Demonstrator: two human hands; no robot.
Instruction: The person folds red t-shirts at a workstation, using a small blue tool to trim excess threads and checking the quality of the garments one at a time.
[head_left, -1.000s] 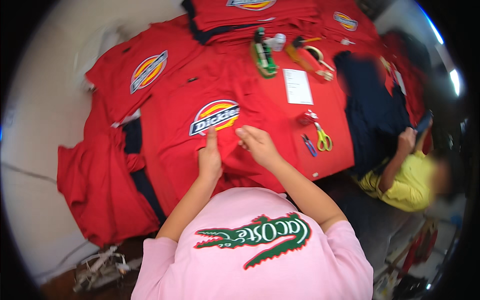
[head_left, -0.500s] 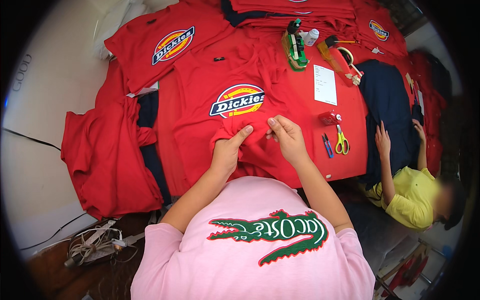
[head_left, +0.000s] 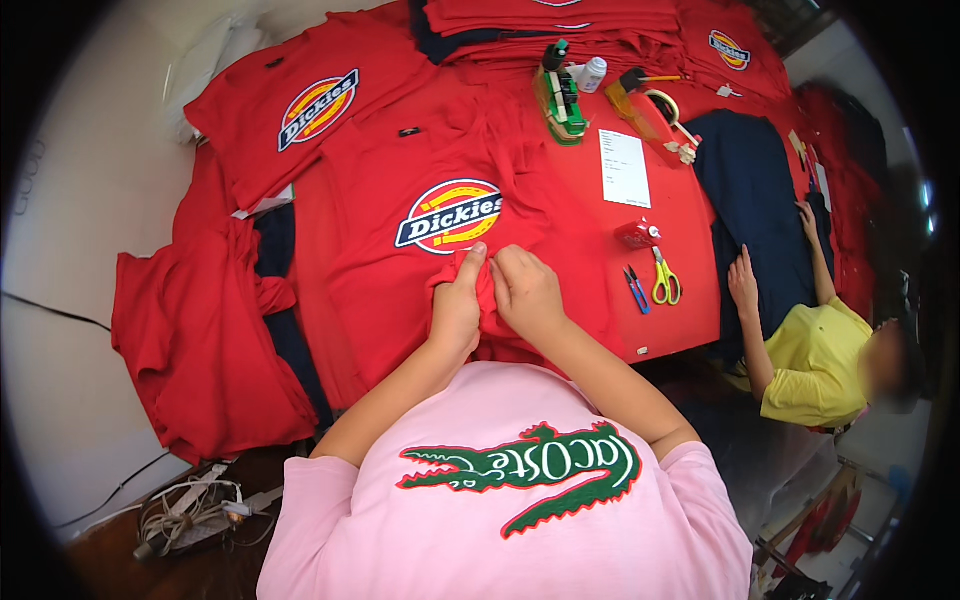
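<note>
A red T-shirt [head_left: 385,175] with a round yellow, white and navy print lies spread on the table before me. Just below the print, my left hand [head_left: 457,308] pinches a bunched fold of its fabric, thumb on top. My right hand [head_left: 527,292] is close beside it, fingers curled down onto the same fold; its fingertips are hidden. Both hands are nearly touching. To their right lie yellow-handled scissors [head_left: 666,280] and blue thread snips [head_left: 637,291], with a small red object [head_left: 637,234] just above them.
Another printed red shirt [head_left: 330,60] lies at the far left, above a draped red heap [head_left: 200,350]. Farther off are a green tape dispenser [head_left: 563,105], a white bottle [head_left: 592,74], a paper sheet [head_left: 624,165] and a red tape dispenser [head_left: 650,118]. A yellow-sleeved co-worker handles navy cloth [head_left: 755,190] at right.
My right hand has come in toward the left one and now closes over the bunched fabric. The whole view has shifted slightly, moving the tabletop things leftward in the picture.
</note>
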